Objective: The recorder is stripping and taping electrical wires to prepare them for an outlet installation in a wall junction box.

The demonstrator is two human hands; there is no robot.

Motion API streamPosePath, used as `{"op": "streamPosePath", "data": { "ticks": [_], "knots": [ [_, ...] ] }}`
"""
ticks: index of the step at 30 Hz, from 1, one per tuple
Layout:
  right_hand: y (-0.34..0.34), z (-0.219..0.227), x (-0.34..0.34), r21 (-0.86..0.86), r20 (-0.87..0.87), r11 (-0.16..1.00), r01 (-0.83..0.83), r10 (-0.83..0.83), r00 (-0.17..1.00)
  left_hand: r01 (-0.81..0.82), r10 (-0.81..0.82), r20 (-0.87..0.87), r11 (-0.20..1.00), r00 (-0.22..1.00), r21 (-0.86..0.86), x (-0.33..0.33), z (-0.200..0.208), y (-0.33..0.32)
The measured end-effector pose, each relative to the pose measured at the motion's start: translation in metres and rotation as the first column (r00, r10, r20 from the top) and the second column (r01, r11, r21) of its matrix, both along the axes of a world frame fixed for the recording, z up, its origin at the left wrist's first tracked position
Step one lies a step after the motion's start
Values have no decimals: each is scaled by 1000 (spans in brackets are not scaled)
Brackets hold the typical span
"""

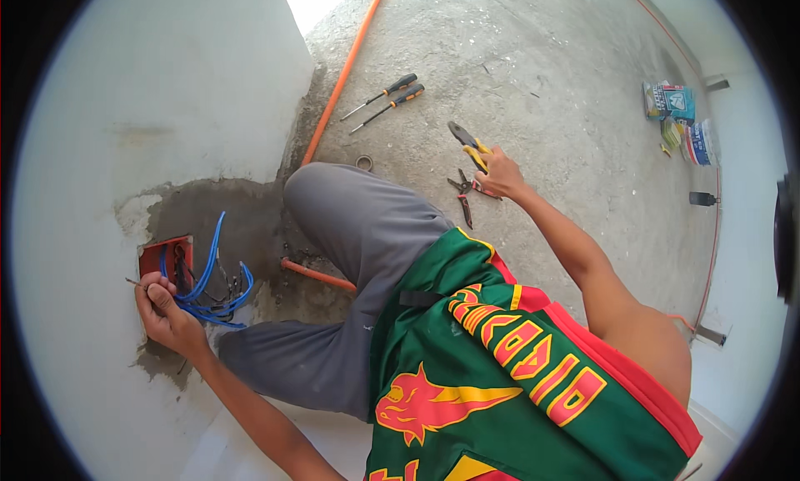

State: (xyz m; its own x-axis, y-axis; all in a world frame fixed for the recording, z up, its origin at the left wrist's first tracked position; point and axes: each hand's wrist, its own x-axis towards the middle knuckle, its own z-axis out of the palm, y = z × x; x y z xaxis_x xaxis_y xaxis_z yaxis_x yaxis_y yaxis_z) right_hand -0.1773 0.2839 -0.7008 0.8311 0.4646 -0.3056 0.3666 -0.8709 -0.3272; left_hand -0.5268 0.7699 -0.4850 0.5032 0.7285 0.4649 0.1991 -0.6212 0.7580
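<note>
My left hand (pixel 165 313) is against the white wall at a red wall box (pixel 155 254), fingers closed on a thin wire end. Blue and black wires (pixel 208 289) spill out of the box beside it. My right hand (pixel 500 174) reaches out over the concrete floor and grips yellow-handled pliers (pixel 467 144), jaws pointing away. A second pair of pliers with red-and-black handles (pixel 463 196) lies on the floor just under that hand.
Two screwdrivers with orange-black handles (pixel 390 98) lie further out. An orange conduit (pixel 343 73) runs along the floor to the wall, another piece (pixel 317 275) near my knee. A small ring (pixel 364 161), packets (pixel 679 119) by the far wall.
</note>
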Motion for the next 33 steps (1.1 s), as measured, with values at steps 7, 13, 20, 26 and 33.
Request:
{"op": "streamPosePath", "data": {
  "ticks": [7,13,20,26,33],
  "knots": [
    [-80,-143,-14,-170,130,977,131,-109,985,-50,51,-191,999,980,11,-10,32,-14],
    [-77,-165,-54,-141,437,990,19,45,899,-21,7,-102,991,995,-130,30,28,-34],
    [-39,-160,-75,-315,190,945,88,-28,981,3,-13,-50,982,999,-190,20,37,-32],
    [0,-101,-57,-320,-5,921,220,-234,972,-2,-18,-97,981,995,-196,22,43,-35],
    [155,83,-67,768,-553,504,396,209,806,89,-105,-197,992,975,-85,15,38,-29]
  ]
}}
